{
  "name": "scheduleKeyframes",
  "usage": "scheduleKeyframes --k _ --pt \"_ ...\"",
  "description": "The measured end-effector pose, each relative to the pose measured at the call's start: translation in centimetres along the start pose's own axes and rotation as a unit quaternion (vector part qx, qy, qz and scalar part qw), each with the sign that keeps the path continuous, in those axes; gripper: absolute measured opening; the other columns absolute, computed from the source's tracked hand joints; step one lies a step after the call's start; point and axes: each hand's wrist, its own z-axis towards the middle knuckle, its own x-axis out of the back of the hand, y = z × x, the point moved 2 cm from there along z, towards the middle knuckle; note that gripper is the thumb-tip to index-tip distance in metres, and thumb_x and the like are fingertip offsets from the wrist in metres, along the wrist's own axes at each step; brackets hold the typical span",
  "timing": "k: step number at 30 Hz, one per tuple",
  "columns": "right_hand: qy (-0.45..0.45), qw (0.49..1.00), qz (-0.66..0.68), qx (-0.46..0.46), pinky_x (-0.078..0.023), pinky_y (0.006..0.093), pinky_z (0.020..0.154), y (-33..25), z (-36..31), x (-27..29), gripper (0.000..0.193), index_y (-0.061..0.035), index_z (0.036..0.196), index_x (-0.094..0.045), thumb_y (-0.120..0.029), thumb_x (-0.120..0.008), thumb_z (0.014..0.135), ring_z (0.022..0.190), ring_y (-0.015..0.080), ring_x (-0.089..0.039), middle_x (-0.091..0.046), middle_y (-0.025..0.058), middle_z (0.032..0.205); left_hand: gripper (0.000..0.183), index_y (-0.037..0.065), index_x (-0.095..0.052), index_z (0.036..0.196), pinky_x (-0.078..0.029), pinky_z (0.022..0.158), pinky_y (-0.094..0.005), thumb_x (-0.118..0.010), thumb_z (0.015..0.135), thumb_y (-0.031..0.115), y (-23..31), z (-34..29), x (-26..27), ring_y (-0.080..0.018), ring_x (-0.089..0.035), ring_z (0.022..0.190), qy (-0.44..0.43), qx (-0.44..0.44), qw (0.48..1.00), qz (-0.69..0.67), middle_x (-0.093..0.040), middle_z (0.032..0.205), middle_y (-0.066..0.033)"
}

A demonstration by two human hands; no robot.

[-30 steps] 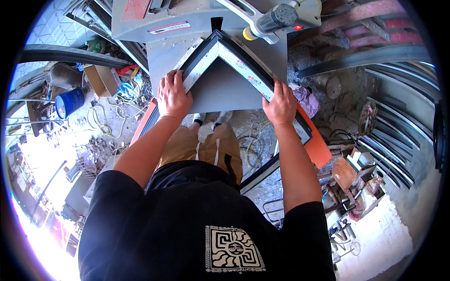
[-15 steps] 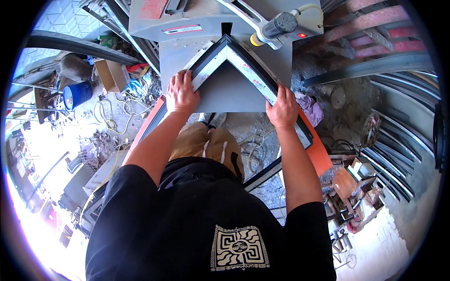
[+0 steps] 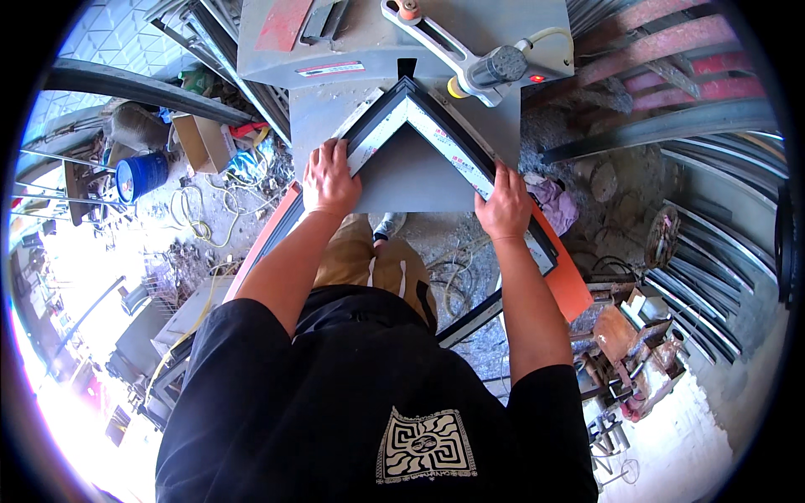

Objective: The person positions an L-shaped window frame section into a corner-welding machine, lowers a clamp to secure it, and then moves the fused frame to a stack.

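Observation:
A dark metal window frame (image 3: 379,137) with white protective film lies on the grey plate (image 3: 398,180) of a machine. Its mitred corner points away from me, up against a dark slot (image 3: 407,67) in the machine body. My left hand (image 3: 330,180) is closed over the frame's left side, fingers over its outer edge. On the right side, my right hand (image 3: 506,204) grips the other bar the same way. From there the frame runs back toward me on both sides, and its near part passes partly behind my right arm.
A metal arm with a grey cylinder (image 3: 499,65) reaches over the plate's right. Orange side supports (image 3: 573,289) flank me. Left stand a blue drum (image 3: 141,176) and a cardboard box (image 3: 201,144); a yellow hose (image 3: 193,216) lies on the floor. Metal profiles (image 3: 700,285) are stacked right.
The machine and frame sit slightly lower in the picture as my view shifts. A foot of mine has moved. Both hands keep their hold on the frame.

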Motion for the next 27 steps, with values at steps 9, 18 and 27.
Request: scheduleKeyframes --k 9,18,27 --pt "0.016 1.000 0.016 0.012 -0.058 0.0540 0.108 0.47 0.02 -0.50 0.083 -0.0028 0.153 -0.061 -0.027 -0.094 0.081 0.124 0.0430 -0.072 -0.071 0.0204 0.141 0.072 0.012 -0.064 0.148 -0.055 0.116 -0.0527 -0.088 0.080 0.014 0.24 -0.05 0.17 -0.0386 -0.064 0.136 0.003 0.000 1.000 -0.011 -0.065 0.146 -0.0126" --pt "0.026 0.999 0.002 0.020 -0.060 0.0508 0.108 0.55 -0.17 -0.36 0.079 -0.0064 0.154 -0.062 -0.029 -0.092 0.085 0.128 0.0402 -0.072 -0.072 0.0182 0.142 0.067 0.012 -0.066 0.146 -0.055 0.115 -0.0525 -0.085 0.081 0.013 0.23 -0.14 0.12 -0.0382 -0.064 0.135 0.005 -0.001 1.000 -0.010 -0.065 0.145 -0.0119" --pt "0.016 1.000 -0.003 0.010 -0.061 0.0499 0.107 0.49 -0.23 -0.47 0.079 -0.0064 0.154 -0.062 -0.029 -0.092 0.084 0.127 0.0392 -0.072 -0.072 0.0174 0.141 0.067 0.013 -0.066 0.146 -0.056 0.114 -0.0526 -0.084 0.081 0.013 0.24 -0.11 0.11 -0.0385 -0.065 0.133 0.008 0.000 1.000 -0.010 -0.066 0.144 -0.0121"
